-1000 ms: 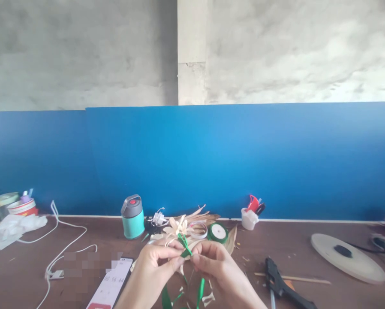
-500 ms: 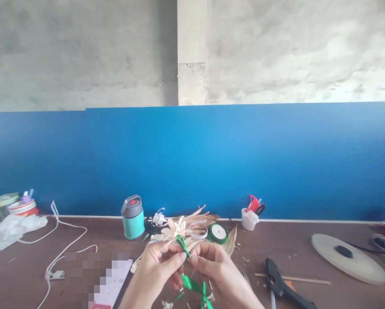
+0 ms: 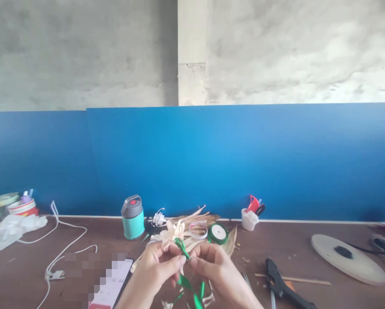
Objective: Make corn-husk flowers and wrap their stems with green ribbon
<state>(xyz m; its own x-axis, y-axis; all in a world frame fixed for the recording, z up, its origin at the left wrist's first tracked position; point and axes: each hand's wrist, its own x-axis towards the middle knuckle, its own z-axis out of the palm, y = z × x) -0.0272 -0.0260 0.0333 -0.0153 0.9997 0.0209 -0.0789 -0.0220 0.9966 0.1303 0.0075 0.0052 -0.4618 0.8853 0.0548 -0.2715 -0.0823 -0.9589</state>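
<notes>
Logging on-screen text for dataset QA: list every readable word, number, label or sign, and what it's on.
"44": on the phone screen; the pair before it looks like "56" but is blurred, and part of the screen is pixelated.
Red-and-white tub: any print too small and blurred to read.
Teal flask, green spool: no readable text.

The phone [image 3: 113,284] shows the number 44; the digits before it are too blurred to read.
</notes>
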